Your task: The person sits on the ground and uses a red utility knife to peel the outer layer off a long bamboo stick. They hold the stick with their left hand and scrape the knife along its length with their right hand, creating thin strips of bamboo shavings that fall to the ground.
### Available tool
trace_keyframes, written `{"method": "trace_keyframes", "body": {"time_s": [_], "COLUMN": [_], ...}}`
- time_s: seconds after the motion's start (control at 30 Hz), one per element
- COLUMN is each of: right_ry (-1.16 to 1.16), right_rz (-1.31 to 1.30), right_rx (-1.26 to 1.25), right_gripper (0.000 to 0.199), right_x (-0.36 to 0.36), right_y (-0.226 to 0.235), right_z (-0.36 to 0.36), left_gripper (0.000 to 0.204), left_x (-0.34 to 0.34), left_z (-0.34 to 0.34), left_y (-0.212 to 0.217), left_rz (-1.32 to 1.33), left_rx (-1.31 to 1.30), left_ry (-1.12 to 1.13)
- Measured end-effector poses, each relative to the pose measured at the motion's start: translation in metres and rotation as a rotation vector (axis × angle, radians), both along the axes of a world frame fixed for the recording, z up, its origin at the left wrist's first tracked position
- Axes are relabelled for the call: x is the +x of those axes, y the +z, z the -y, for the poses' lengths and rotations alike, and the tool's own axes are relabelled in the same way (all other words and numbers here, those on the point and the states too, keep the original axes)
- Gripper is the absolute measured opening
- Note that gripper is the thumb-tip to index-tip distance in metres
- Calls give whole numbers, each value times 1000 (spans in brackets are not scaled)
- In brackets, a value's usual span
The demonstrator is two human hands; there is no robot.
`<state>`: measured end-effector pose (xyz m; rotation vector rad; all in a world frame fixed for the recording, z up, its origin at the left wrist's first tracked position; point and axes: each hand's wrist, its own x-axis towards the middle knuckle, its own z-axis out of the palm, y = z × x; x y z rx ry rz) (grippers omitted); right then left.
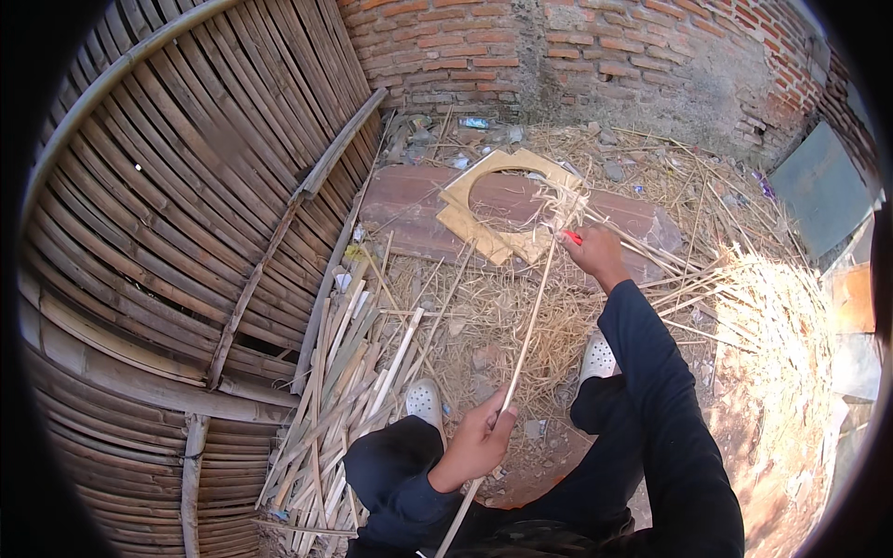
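Note:
My left hand [478,440] is closed around a long thin bamboo strip [530,339], which slants from the lower edge up toward the far right hand. Farther out, my right hand [598,255] grips a small red-handled tool [573,238] at the strip's upper end. The tool's working end is too small to make out. Pale curled shavings [562,202] bunch just beyond it, over the edge of a yellowish board with a round hole [459,197].
A reddish-brown plank [400,200] lies under the holed board. Split bamboo strips [327,409] are heaped at left beside a slatted bamboo wall [186,186]. More thin strips [688,279] lie at right. Straw-like shavings cover the ground before a brick wall [446,56]. My feet wear white clogs [424,400].

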<state>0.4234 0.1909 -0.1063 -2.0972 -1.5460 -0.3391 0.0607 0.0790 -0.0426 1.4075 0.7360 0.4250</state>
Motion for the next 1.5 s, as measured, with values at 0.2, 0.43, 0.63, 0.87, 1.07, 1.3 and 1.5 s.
{"method": "trace_keyframes", "body": {"time_s": [0.2, 0.43, 0.63, 0.87, 1.07, 1.3, 1.5], "right_ry": [-6, 472, 299, 438, 463, 33, 478], "right_rz": [-606, -269, -201, -139, -75, -184, -200], "right_rx": [-249, -328, -236, -286, -143, -133, -178], "right_gripper": [78, 66, 64, 62, 64, 68, 64], "right_x": [-35, -143, -121, -141, -130, -50, -148], "right_y": [28, 72, 58, 57, 58, 45, 59], "right_z": [-5, 53, 36, 56, 42, 15, 54], "left_gripper": [39, 38, 40, 40, 40, 40, 39], "left_x": [2, -3, -8, -11, -8, -9, -16], "left_z": [-23, -40, -28, -31, -30, -12, -23], "left_y": [-5, 11, 18, 17, 20, 20, 21], "left_rz": [51, 254, 171, 148, 211, 143, 196], "left_rx": [-188, -432, -331, -312, -393, -348, -332], "left_ry": [26, 133, 79, 86, 113, -32, 128]}}
